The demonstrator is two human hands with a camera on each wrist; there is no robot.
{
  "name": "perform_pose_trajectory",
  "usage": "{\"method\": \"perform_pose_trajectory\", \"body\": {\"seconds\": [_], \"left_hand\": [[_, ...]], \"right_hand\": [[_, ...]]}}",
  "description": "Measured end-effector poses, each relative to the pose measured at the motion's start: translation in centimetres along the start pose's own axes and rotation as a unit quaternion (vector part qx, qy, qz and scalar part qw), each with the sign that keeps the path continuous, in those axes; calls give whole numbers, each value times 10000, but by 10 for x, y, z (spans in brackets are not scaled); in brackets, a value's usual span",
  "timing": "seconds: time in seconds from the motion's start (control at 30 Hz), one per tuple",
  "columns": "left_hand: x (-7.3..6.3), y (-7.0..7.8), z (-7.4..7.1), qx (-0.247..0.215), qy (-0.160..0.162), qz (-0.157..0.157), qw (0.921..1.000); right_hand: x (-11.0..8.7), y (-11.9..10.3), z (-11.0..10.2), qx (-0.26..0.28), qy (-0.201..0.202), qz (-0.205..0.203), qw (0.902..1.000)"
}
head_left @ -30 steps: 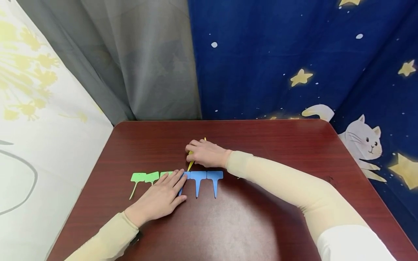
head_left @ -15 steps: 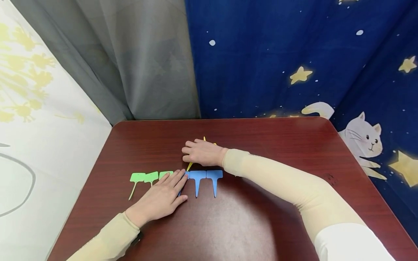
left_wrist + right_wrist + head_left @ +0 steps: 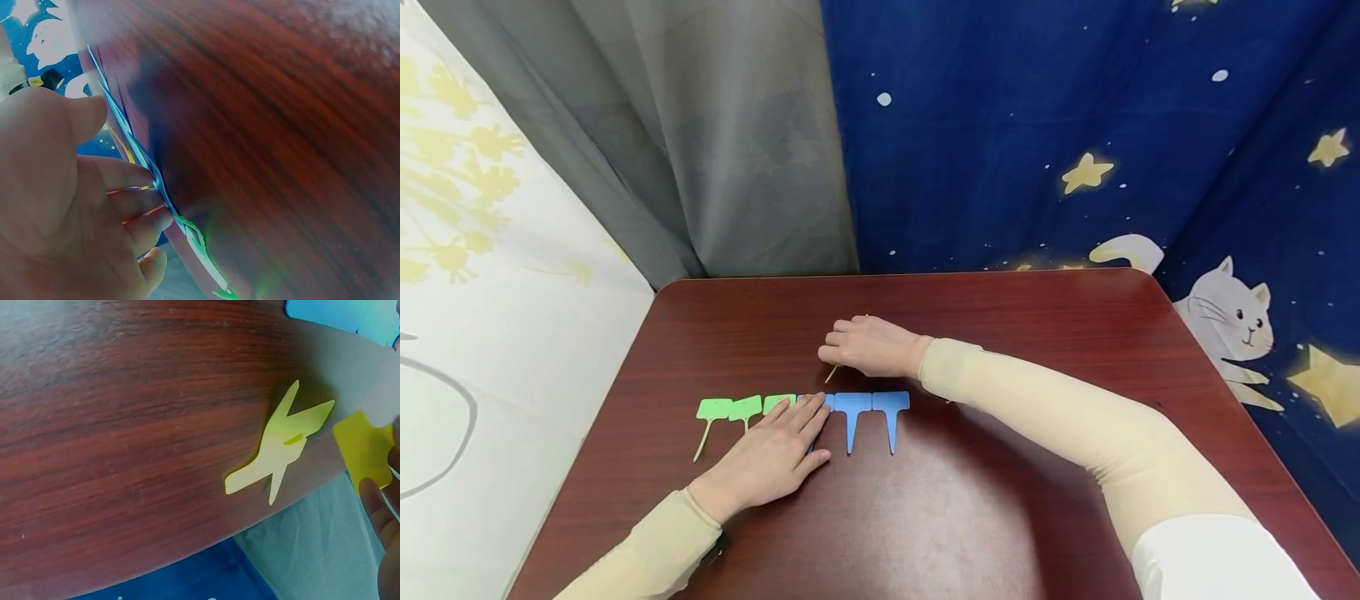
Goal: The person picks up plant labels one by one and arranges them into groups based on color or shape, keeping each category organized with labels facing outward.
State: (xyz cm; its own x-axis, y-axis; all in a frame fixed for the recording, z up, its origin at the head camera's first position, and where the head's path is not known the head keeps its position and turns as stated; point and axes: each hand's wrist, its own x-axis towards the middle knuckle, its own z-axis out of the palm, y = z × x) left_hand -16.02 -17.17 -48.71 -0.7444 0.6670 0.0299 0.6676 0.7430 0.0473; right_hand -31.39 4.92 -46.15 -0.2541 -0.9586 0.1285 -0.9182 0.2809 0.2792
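My left hand (image 3: 767, 458) lies with extended fingers over the middle of a row of T-shaped plant labels, partly covering it. Green labels (image 3: 713, 408) make up the left end of the row. Blue labels (image 3: 891, 402) form the right end, stems towards me. Beyond the row, my right hand (image 3: 874, 346) pinches a yellow plant label (image 3: 362, 450) between thumb and fingers. In the right wrist view this label is raised beside other yellow labels (image 3: 275, 453), which lie crossed over one another on the table. From the head view my right hand hides most of the yellow pieces.
The dark red wooden table (image 3: 970, 500) has rounded far corners. Behind it hang a grey curtain (image 3: 760, 150) and a blue curtain (image 3: 985, 125) with stars and a cat. A white patterned cloth (image 3: 490, 350) hangs along the left side.
My right hand has picked up a yellow label, whose wide yellow stem now shows only as a thin edge below the fingers. My left hand and the green and blue row have stayed put.
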Motion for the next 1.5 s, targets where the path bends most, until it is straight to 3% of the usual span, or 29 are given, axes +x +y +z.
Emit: {"method": "perform_pose_trajectory", "body": {"seconds": [0.27,0.63,0.93,1.23,1.5], "left_hand": [[-1,-2,1,8,60,15,10000],[2,-3,2,-4,63,72,10000],[6,-2,0,-11,232,193,9995],[14,4,-2,-78,299,364,9989],[26,13,-4,-128,151,575,9981]], "right_hand": [[-22,-1,-13,-285,373,12,9989],[-83,-3,-17,579,162,14,9982],[-117,-3,-11,442,1129,-21,9926],[-141,-12,-5,658,1710,195,9829],[-150,-19,0,957,1713,135,9805]]}}
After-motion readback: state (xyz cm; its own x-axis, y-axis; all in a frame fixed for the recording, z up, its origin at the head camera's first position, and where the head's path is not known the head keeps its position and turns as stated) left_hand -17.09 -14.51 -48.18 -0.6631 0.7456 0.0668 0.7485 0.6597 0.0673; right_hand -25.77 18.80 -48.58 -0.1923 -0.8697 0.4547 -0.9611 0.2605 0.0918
